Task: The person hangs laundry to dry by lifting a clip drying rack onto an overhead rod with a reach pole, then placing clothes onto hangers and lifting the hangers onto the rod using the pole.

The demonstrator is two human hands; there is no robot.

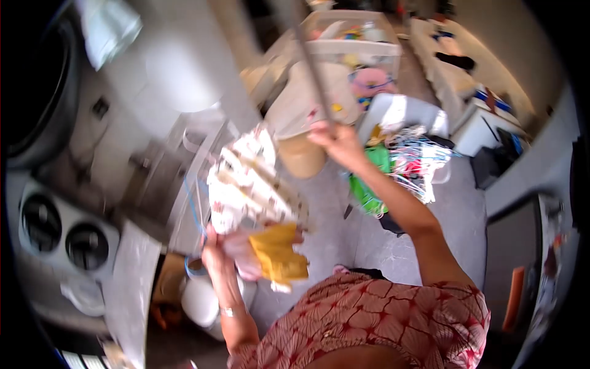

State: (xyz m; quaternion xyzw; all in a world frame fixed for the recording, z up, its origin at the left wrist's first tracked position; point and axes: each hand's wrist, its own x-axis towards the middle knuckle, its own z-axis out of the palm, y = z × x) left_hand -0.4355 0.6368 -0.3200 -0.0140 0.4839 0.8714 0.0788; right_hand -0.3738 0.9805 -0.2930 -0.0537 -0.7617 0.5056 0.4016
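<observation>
My right hand (338,145) is closed round a long thin pole (310,61), which slants up past the top edge and is blurred. At the lower left, my left hand (213,253) is closed at the edge of a bunch of clothes. The bunch includes a white patterned garment (243,181), a yellow cloth (279,252) and a pale pink cloth (241,252). Thin blue loops, perhaps clothes hangers (195,209), run beside that hand. Its exact grip is hard to make out.
A heap of wire hangers (421,160) with a green bag (369,190) lies on the grey floor (393,249). Beyond stand a covered round stool (301,150) and a white bin (384,55) of small items. A two-burner stove (64,230) is at left, a dark appliance (513,246) at right.
</observation>
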